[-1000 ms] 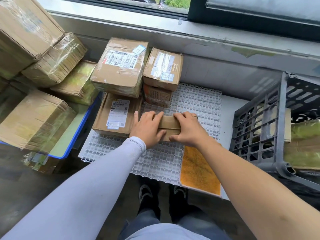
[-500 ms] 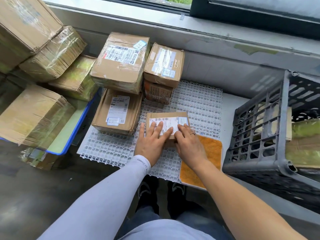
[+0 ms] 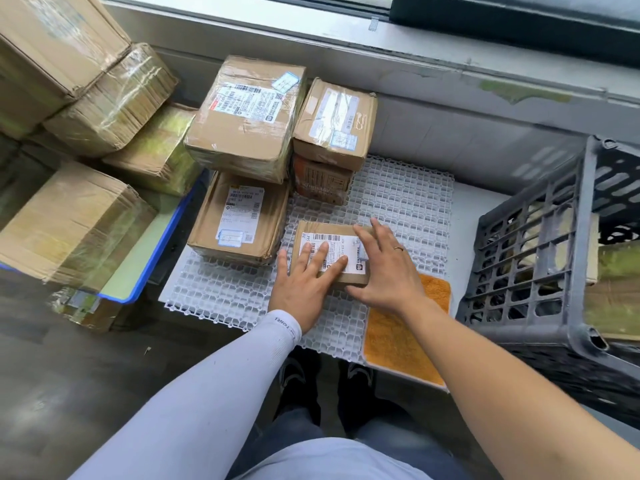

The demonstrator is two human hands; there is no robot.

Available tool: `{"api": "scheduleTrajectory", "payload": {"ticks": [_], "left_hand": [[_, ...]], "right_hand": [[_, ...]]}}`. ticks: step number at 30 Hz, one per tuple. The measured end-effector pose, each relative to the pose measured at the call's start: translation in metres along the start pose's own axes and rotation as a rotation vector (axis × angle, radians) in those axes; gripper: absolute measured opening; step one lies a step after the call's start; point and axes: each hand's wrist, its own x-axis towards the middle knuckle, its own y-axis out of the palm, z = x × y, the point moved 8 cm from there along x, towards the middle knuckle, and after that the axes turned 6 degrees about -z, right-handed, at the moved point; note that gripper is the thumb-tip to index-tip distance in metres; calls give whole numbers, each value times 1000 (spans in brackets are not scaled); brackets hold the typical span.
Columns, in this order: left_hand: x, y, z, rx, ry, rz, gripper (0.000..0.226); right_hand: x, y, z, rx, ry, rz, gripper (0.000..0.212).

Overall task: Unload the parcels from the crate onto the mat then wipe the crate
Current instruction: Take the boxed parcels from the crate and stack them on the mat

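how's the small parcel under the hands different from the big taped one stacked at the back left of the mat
The small parcel lies flat, directly on the white mat; the big taped parcel sits on top of another box and looks tilted. The small one is thin and much smaller; the big one is bulky. Straight fingers of the left hand and right hand lie on the small one; nothing touches the big one. Both are brown cardboard with white shipping labels facing up.

A parcel sorting or storage corner, by the look of it: taped cardboard boxes with shipping labels point(image 3: 247, 114) piled along a window ledge point(image 3: 415, 60), more wrapped cartons point(image 3: 69, 220) stacked at the left, and a dark plastic crate point(image 3: 526, 258) beside them
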Motion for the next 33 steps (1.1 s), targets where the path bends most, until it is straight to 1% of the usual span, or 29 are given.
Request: {"api": "scheduleTrajectory", "payload": {"ticks": [2,4,6,8,10,13,15,17,19,21,23,25,26,28,30,33], "left_hand": [[3,-3,2,21,24,18,83],[6,-9,6,31,29,39,83],[9,-13,11,14,8,55,84],[11,-15,13,-26,3,54,79],[14,-17,13,-42,33,16,74],[20,-20,14,-42,84,13,91],[25,-20,15,-45,79,38,98],[26,-21,16,-91,37,69,97],[24,-20,13,-114,3,67,99],[19,-21,9,-88,-26,34,103],[13,-22,5,-30,-43,-5,105],[6,-22,4,-1,-76,-46,104],[3,-23,5,-5,-110,-69,104],[0,-25,8,-20,-203,-87,104],[-1,-23,11,-27,-278,-43,106],[1,-20,11,-56,-281,19,108]], "right_hand": [[12,-2,-4,-2,6,81,130],[16,-4,-8,-15,21,81,134],[13,-5,-10,6,56,39,133],[8,-3,-8,37,72,25,128],[7,-2,-3,34,28,59,120],[10,-5,9,-48,-126,138,103],[10,-7,10,-129,-151,133,95],[7,-10,7,-178,-59,73,93],[0,-12,0,-146,119,-25,85],[-9,-9,-5,-26,283,-87,79],[-14,-1,-7,136,355,-98,74],[-17,2,-3,282,343,-118,67],[-18,1,0,315,317,-133,64],[-18,-1,9,317,266,-133,62],[-19,3,18,287,232,-85,62],[-22,14,26,239,188,2,67]]}}
